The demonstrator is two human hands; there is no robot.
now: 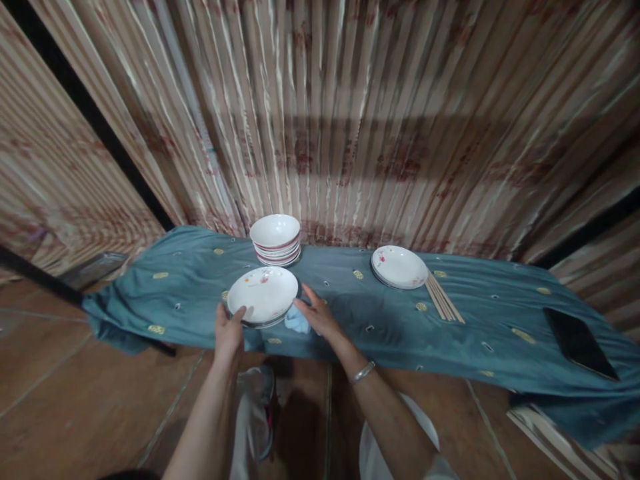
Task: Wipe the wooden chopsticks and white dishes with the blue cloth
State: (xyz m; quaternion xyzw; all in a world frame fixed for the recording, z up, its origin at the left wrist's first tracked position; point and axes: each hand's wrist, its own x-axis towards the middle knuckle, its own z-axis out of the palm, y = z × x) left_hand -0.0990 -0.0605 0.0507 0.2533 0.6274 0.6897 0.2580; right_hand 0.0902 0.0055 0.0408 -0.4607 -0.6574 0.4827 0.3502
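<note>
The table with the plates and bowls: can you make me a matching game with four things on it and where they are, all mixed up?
Things:
1. stack of bowls
2. chopsticks
3. light blue cloth
4. dark flat rectangle

Places:
A. near the right end of the table
B. right by the right hand
C. just beyond the near plates, which are between the two hands
D. beside the stack of plates farther right

Right pairs: 1-C, 2-D, 3-B, 4-A
</note>
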